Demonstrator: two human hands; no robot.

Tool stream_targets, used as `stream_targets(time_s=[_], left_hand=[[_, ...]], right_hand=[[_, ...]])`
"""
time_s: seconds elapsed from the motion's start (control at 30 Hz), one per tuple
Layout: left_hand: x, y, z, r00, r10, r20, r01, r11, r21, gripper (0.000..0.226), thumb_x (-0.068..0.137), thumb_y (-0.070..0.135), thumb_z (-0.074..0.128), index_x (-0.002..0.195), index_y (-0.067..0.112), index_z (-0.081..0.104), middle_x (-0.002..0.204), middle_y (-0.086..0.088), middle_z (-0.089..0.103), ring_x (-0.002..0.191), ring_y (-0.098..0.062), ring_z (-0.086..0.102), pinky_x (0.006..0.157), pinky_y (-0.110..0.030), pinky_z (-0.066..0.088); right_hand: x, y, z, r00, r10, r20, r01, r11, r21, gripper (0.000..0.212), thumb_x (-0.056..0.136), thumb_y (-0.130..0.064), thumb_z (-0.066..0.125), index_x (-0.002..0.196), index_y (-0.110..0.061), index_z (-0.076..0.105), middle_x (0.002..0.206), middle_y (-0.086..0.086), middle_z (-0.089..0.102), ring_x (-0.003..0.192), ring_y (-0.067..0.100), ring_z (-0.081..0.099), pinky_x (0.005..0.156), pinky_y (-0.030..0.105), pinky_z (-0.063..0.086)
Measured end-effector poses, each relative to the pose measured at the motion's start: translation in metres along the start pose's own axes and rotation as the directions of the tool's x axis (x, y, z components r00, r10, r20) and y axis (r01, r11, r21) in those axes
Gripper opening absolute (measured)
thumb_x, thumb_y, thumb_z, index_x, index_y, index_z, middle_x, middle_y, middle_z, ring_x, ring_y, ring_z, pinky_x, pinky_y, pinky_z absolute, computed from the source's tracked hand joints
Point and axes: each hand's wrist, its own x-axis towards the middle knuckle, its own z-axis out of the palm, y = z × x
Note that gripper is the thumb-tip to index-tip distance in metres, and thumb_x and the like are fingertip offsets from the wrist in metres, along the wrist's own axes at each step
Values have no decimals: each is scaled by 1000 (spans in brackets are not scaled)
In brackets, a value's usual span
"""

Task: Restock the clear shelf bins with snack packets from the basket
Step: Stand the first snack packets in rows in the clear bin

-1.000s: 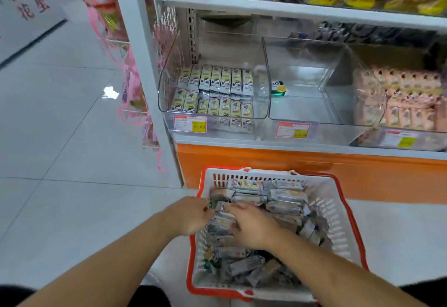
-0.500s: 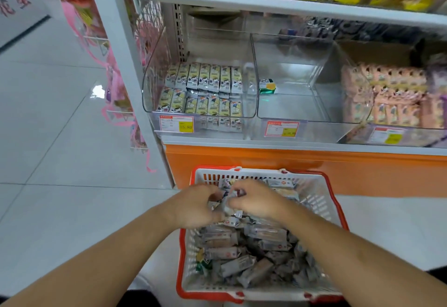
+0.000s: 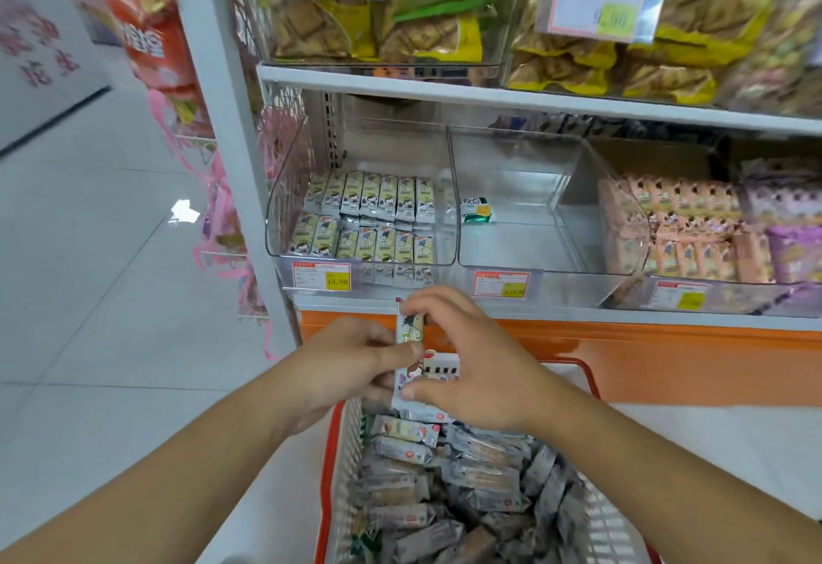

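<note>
Foil-wrapped snack packets (image 3: 411, 361) sit upright in a small bunch between both hands, above the far rim of the red-and-white basket (image 3: 330, 470). Left hand (image 3: 351, 368) has its fingers curled onto the bunch's left side, thumb across the front. Right hand (image 3: 471, 363) pinches the top with a fingertip and clamps the lower edge with its thumb.

The rest of the stock, loose packets (image 3: 458, 488), lies heaped in the basket, just below the hands.

Risks, as I judge them:
- The bunch is slick and held only at its edges; one packet could slide out and drop to the floor (image 3: 89, 296) if the grip loosens on the lift.
- Matching design sits in the left clear bin (image 3: 362, 219), already nearly full in two rows; forcing more in could topple those rows.
- The middle bin (image 3: 525, 203), just right of it, holds a lone green packet (image 3: 476, 210); a careless reach could land the bunch there, wrong product.

Hard to make out:
- How many packets are in the bunch; the hands cover most of it.
- Right hand's lower fingers are hidden behind the packets.
- Price tag (image 3: 321, 275) print is mostly too small to read.
- Basket's near end is cut off at the frame bottom.
- Upper shelf bags (image 3: 400, 7) are blurred.
</note>
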Motion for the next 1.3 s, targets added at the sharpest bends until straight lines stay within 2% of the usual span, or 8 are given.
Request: stream_targets(time_s=[0.17,0.27,0.4,0.47,0.63,0.8,1.07,1.3], left_hand=[[-8,15,-7,998,-26,-63,23,999,-39,33,93,39,74,90,5,74,70,-7,60,64,-11,61,67,-24,57],[-8,32,-26,983,102,-154,-70,977,203,36,99,52,59,102,20,75,92,-4,76,84,-15,72,75,-35,62],[-5,47,-73,828,495,-262,-188,686,703,26,105,48,45,109,33,66,106,16,65,101,-6,59,87,-29,47],[0,40,-94,826,523,-209,-160,574,803,32,106,49,38,117,33,64,110,15,60,105,-6,54,91,-30,44],[11,25,-112,867,457,-200,-108,564,819,34,105,51,32,104,34,61,101,15,58,99,-6,53,91,-30,45],[19,26,-114,844,490,-218,-127,577,807,34,105,49,35,95,29,61,93,13,55,93,-6,52,82,-24,41],[19,24,-112,844,492,-215,-116,558,822,42,103,53,32,111,28,65,105,11,57,103,-9,50,91,-29,45],[2,24,-90,839,537,-82,-237,498,834,28,103,46,45,109,29,66,104,12,61,98,-8,56,87,-32,49]], right_hand=[[9,-10,-5,998,-27,-54,26,1000,-13,71,84,-51,82,142,-48,42,144,-33,38,128,-3,44,110,33,44],[25,-19,-25,990,22,-142,-19,1000,23,67,80,-57,84,135,-53,44,131,-29,47,117,-4,51,97,27,47],[76,-31,-51,968,43,-248,-40,999,15,65,81,-52,85,134,-42,50,116,-23,51,104,-4,54,85,21,47],[113,-32,-53,974,90,-210,-86,996,28,65,82,-48,86,134,-37,50,110,-21,50,98,3,56,84,29,51],[191,-17,-32,988,156,19,-154,984,-87,70,82,-43,88,137,-28,47,121,-2,59,108,19,62,95,45,56],[226,-4,-6,983,157,91,-140,976,-168,75,79,-41,91,139,-24,48,122,-1,56,107,21,59,93,41,55],[217,2,-7,993,113,28,-108,984,-140,74,81,-49,87,142,-26,53,142,-5,47,125,17,54,98,32,48],[118,-18,-18,944,-112,-310,106,994,-39,11,95,-23,68,105,-26,62,104,-11,55,90,6,55,75,18,43]])
